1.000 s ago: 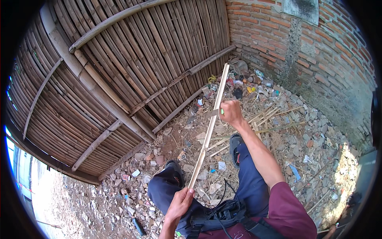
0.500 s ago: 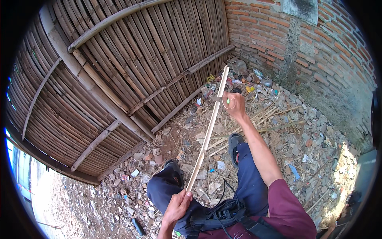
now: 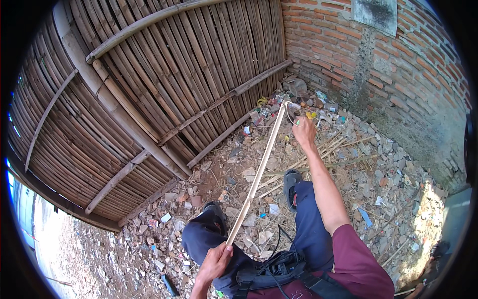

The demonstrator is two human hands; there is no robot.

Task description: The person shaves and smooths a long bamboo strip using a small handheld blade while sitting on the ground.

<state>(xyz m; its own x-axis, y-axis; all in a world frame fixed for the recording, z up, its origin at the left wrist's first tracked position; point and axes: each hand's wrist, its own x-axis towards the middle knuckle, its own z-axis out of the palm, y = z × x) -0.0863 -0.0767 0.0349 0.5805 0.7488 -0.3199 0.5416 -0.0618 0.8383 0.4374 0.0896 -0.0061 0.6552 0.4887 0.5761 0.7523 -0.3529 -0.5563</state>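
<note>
A long pale split-bamboo strip (image 3: 263,172) slants from my lap up and away, its hollow side showing and a node partway along it. My left hand (image 3: 215,261) is closed round its near end, beside my left thigh. My right hand (image 3: 303,133) is closed near the strip's far end, slightly to its right. It grips a knife whose dark blade is hard to make out against the rubble; its handle is hidden in the fingers. A thin pale sliver curls between the strip's tip and this hand, with a small green spot at the fingers.
A bamboo-slat wall (image 3: 209,65) leans along the left, meeting a brick wall (image 3: 338,45) at the far corner. Stones and litter cover the ground. Loose bamboo strips (image 3: 323,154) lie beyond my right shoe (image 3: 292,183). Black straps and cords (image 3: 279,264) are at my lap.
My right hand has moved outward along the strip to beyond its far end, and the blade no longer lies across the middle stretch. The left hand keeps its hold, shifting slightly down and left.
</note>
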